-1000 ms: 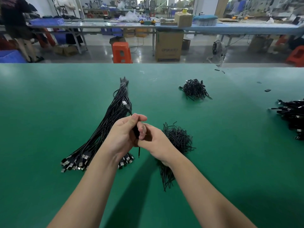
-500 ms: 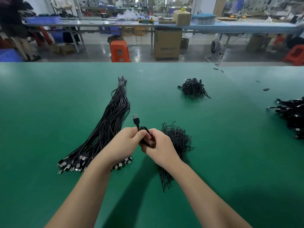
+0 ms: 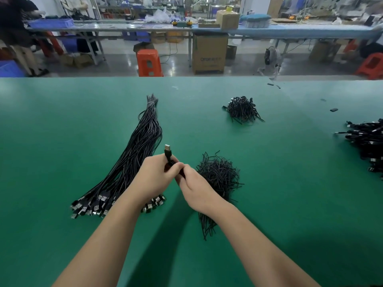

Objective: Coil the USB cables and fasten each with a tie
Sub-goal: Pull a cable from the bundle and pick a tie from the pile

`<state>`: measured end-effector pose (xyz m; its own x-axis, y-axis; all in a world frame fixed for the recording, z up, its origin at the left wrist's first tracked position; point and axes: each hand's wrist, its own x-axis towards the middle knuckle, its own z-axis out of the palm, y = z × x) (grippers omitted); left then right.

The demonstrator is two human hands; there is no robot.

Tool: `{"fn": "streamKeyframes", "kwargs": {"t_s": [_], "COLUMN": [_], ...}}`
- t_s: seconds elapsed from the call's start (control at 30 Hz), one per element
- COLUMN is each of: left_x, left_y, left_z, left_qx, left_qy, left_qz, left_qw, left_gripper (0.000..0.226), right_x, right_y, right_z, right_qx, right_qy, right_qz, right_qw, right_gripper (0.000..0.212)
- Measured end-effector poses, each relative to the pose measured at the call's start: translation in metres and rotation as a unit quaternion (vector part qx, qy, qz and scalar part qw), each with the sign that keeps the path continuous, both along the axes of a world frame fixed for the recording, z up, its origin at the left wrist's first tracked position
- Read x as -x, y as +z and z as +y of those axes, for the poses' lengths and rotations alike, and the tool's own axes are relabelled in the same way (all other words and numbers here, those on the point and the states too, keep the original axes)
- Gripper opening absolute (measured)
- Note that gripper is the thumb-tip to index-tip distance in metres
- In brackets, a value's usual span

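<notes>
My left hand [image 3: 154, 177] and my right hand [image 3: 196, 190] meet above the green table [image 3: 290, 193], both closed on one coiled black USB cable [image 3: 168, 155]. Its silver plug sticks up past my left fingers. Most of the coil is hidden inside my hands, and I cannot see a tie on it. A long bundle of straight black USB cables [image 3: 132, 162] lies to the left, with its plugs toward me. Just right of my hands sits a heap of black wire ties [image 3: 219, 179].
A smaller heap of black ties [image 3: 242, 109] lies farther back. A pile of black cables [image 3: 369, 141] sits at the right edge. Small black bits [image 3: 333, 110] dot the far right. Beyond the table are an orange stool [image 3: 148, 63], cardboard boxes and benches.
One second ago the cable hung down between my hands with an end dangling. Now it is gathered in both hands with the plug pointing up. My hands sit slightly lower.
</notes>
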<state>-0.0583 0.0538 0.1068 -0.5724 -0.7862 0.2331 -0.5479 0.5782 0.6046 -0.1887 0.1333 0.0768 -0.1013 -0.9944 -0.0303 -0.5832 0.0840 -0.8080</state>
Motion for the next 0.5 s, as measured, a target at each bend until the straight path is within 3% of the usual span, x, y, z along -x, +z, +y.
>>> {"fn": "streamKeyframes", "kwargs": {"t_s": [0.1, 0.3, 0.37, 0.43, 0.5], "left_x": [0.001, 0.016, 0.019, 0.019, 0.018], "left_y": [0.001, 0.002, -0.004, -0.012, -0.027], "left_z": [-0.008, -0.011, -0.010, -0.009, -0.011], "left_qx": [-0.014, -0.064, -0.200, -0.343, -0.386], "left_qy": [-0.003, -0.030, -0.040, -0.028, 0.008], "left_qz": [0.006, 0.025, 0.143, 0.261, 0.262], "left_qw": [1.000, 0.997, 0.969, 0.902, 0.885], "left_gripper": [0.022, 0.016, 0.001, 0.019, 0.025], "right_x": [0.002, 0.012, 0.019, 0.028, 0.041], "right_y": [0.003, 0.010, 0.011, 0.011, 0.011], "right_z": [0.002, -0.002, -0.004, -0.005, -0.005], "right_qx": [-0.003, 0.011, 0.016, 0.022, 0.025], "right_qy": [0.013, -0.023, -0.035, -0.067, -0.120], "right_qz": [-0.044, 0.100, 0.127, 0.095, 0.033], "right_qw": [0.999, 0.995, 0.991, 0.993, 0.992], "right_gripper": [0.026, 0.032, 0.027, 0.025, 0.031]}}
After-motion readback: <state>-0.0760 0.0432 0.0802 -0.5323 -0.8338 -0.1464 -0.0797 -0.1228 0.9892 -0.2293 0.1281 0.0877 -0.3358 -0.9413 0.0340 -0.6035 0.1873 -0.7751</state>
